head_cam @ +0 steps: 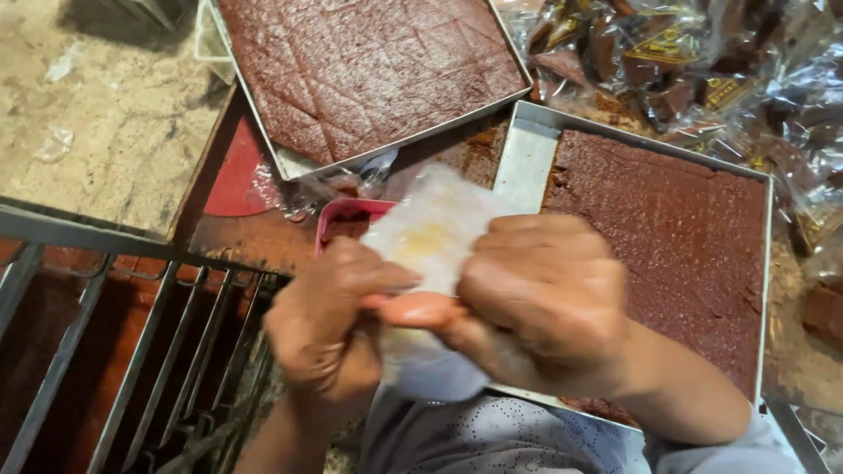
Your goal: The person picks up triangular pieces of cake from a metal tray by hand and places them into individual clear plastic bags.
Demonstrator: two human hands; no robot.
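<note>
A: What are the hands doing?

B: Both are closed on a clear wrapper (430,233). The left hand (329,320) pinches its lower edge between thumb and fingers; the right hand (544,303) is curled into a fist around the other side. The two hands touch each other, low in the middle of the view.

A: And where does the wrapper sit?

B: It sticks up from between the hands, crumpled, with a yellowish patch in its middle. I cannot tell whether anything is inside it.

A: What lies behind it?

B: A small pink tub (347,215), mostly hidden by the wrapper; its contents look dark brown.

A: Any trays?

B: Two metal ones. The near tray (525,158) lies just right of the hands, filled with a brown slab (676,237) except for a bare strip at its left end. The far tray (290,162) holds a brown slab scored into diamonds (369,66).

A: Further out?

B: Wrapped brown pieces (694,70) are piled at top right on the surface (255,237). A metal rack (132,351) stands lower left.
</note>
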